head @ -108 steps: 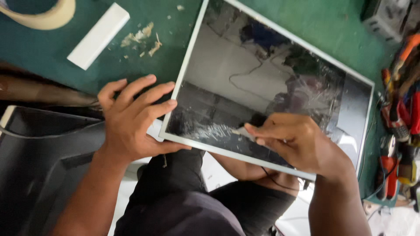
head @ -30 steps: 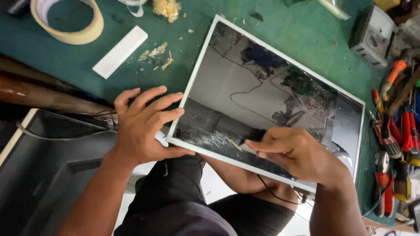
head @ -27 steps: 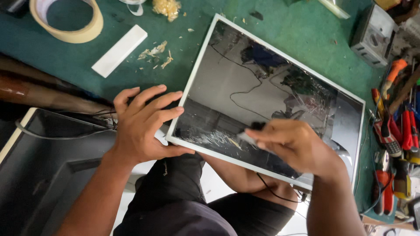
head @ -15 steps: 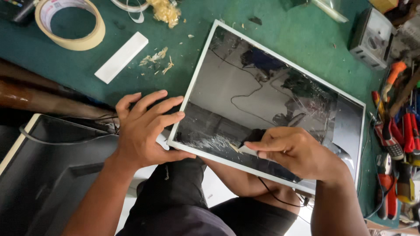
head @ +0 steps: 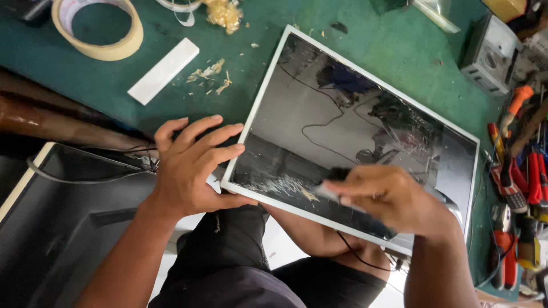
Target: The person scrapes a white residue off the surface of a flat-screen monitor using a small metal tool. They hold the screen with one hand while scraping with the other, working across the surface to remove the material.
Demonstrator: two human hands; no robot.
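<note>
Green cutting-mat bench top (head: 297,17) under everything, pretty cluttered. Your left hand (head: 191,168) is spread flat with the fingers loose, fingertips and thumb resting on the near-left corner of the glossy dark flat display panel with a thin white frame (head: 365,114) — not gripping it, just pressing it down. Your right hand (head: 394,199) is pinched shut around a small pale scraper blade (head: 322,191), tip touching the glass just left of your fingertips, right beside a patch of whitish scratchy residue (head: 279,185). The blade's blurred, so can't tell its exact shape.

Past your left fingertips, further up the mat — a white rectangular plastic strip (head: 164,70), some tan shavings (head: 211,71) and a roll of beige masking tape (head: 97,28). Well off to the right of your right hand sits a pile of red and orange-handled hand tools (head: 522,165) and a grey boxy device (head: 488,54).
</note>
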